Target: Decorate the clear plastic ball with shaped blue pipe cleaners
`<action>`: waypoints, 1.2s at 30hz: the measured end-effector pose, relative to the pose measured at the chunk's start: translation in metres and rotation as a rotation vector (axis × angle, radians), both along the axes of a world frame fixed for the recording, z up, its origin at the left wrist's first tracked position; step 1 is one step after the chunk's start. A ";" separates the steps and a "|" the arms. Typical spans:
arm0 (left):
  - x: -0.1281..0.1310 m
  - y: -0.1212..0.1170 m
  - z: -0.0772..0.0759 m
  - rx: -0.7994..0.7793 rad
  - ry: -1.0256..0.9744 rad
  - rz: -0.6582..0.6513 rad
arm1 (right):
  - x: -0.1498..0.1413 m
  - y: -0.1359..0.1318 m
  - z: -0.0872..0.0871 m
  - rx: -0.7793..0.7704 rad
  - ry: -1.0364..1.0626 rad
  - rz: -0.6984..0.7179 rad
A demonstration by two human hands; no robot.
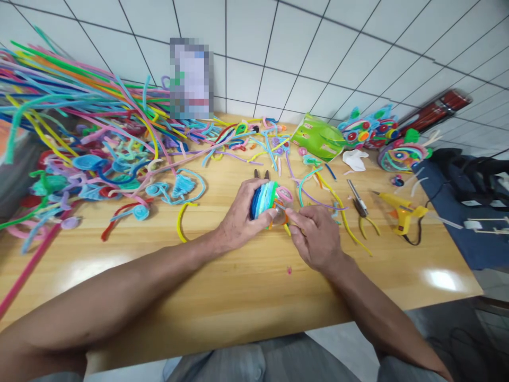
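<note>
My left hand [242,215] is wrapped around a rounded craft piece [264,198], covered in bands of dark blue, light blue, white and green pipe cleaner. Its right end has a pink coil and some orange strands. At that end the fingers of my right hand [316,233] are pinched together; what they hold is too small and blurred to tell. Just beyond the piece, two dark tips [261,174] stick out. A yellow pipe cleaner [182,223] lies curved on the table to the left of my left hand.
Loose pipe cleaners [79,79] and coiled shapes heap up at the left. Right of my hands lie a utility knife [357,195], pliers [363,217] and a yellow glue gun [403,212]. Behind them are a green packet [318,138], white tissue [355,159] and colourful finished crafts [403,155].
</note>
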State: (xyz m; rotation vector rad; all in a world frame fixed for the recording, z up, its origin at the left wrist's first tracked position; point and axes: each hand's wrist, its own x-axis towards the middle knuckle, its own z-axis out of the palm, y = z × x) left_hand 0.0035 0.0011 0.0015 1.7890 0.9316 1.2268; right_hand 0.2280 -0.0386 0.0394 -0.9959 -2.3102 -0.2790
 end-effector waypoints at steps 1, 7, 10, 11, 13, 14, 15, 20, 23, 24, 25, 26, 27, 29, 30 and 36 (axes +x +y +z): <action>0.000 0.000 0.000 -0.002 -0.002 -0.001 | 0.000 0.000 0.000 -0.002 -0.001 -0.002; 0.000 0.000 0.000 -0.002 0.001 -0.005 | -0.002 0.000 0.003 0.020 -0.007 0.005; 0.000 0.000 -0.001 0.007 -0.004 -0.005 | -0.002 -0.001 0.004 0.045 -0.013 0.021; 0.000 0.001 -0.001 0.008 -0.007 -0.004 | -0.002 -0.001 0.004 0.049 -0.014 0.027; 0.000 0.001 -0.001 0.006 -0.008 -0.003 | -0.003 -0.001 0.004 0.052 -0.014 0.032; 0.000 0.001 -0.001 0.003 -0.006 -0.003 | -0.003 -0.001 0.004 0.054 -0.015 0.032; 0.000 0.001 -0.001 0.002 -0.003 -0.003 | -0.003 -0.001 0.004 0.055 -0.015 0.030; 0.000 0.001 0.000 0.001 -0.006 -0.010 | -0.005 -0.001 0.003 0.065 -0.029 0.029; 0.000 0.001 0.000 0.006 -0.011 -0.012 | -0.004 -0.001 0.002 0.063 -0.028 0.031; 0.000 0.001 0.000 0.006 -0.011 -0.013 | -0.004 0.000 0.002 0.062 -0.025 0.030; 0.000 0.001 0.000 0.006 -0.011 -0.013 | -0.004 0.000 0.002 0.063 -0.022 0.032; 0.000 0.001 0.000 0.005 -0.011 -0.011 | -0.005 0.000 0.001 0.065 -0.019 0.035; 0.000 0.001 -0.001 0.004 -0.011 -0.009 | -0.005 0.000 0.001 0.068 -0.015 0.041; 0.000 0.001 -0.001 0.006 -0.013 -0.004 | -0.006 0.000 0.000 0.073 -0.001 0.054; 0.000 0.001 -0.002 0.008 -0.015 -0.001 | -0.006 0.000 0.000 0.075 0.008 0.059; 0.000 0.002 -0.002 0.024 -0.023 -0.007 | -0.007 0.000 0.000 0.096 0.008 0.072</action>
